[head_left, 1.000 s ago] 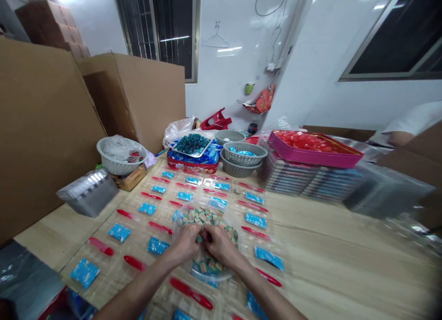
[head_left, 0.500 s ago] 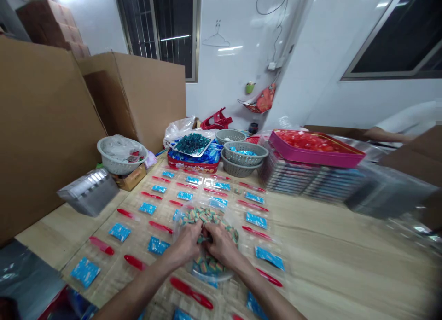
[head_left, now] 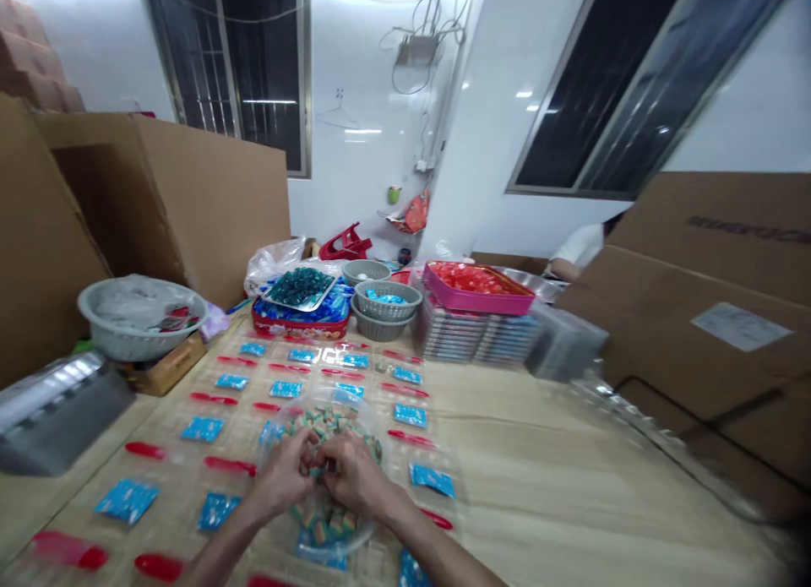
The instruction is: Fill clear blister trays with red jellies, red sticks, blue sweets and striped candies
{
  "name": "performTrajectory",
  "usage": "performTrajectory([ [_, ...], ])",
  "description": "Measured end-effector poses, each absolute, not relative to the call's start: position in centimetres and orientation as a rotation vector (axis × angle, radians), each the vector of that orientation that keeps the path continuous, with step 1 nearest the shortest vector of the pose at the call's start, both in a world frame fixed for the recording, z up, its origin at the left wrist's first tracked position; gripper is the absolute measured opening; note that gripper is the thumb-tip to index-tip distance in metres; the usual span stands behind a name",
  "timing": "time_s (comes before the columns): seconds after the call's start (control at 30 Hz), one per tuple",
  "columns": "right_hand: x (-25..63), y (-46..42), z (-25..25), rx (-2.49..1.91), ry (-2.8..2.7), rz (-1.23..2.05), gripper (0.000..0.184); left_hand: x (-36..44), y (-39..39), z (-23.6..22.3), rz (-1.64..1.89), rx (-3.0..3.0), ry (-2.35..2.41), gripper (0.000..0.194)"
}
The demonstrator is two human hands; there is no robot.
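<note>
Both hands are held over a clear bowl at the lower centre of the frame, where small two-toned blocks are contained. The left hand and the right hand are brought close together, with fingers bent and fingertips drawn inward; whether a block is pinched between them cannot be told, as the tips are partly hidden. Red plastic pieces and blue packets are laid out in rows around the bowl, at lower left and centre. A small block could be dropped among these rows if it were pinched unevenly. The bowl could also be tipped, and its contents spilled, if its rim were caught by a forearm, since neither hand is seen steadying it.
</note>
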State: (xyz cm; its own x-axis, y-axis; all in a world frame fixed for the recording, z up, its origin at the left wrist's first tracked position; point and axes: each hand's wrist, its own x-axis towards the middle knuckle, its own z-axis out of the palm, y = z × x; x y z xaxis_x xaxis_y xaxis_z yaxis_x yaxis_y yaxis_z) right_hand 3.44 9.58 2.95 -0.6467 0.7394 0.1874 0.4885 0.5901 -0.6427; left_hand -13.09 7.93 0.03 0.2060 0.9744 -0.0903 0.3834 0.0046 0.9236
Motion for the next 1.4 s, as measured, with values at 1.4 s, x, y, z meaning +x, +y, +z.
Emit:
performTrajectory([
  [1.4, 11.7, 19.8, 2.8, -1.416, -2.308, 0.325, 0.024, -14.0, 6.0, 3.1, 0.725, 1.735, 1.681, 0.011],
])
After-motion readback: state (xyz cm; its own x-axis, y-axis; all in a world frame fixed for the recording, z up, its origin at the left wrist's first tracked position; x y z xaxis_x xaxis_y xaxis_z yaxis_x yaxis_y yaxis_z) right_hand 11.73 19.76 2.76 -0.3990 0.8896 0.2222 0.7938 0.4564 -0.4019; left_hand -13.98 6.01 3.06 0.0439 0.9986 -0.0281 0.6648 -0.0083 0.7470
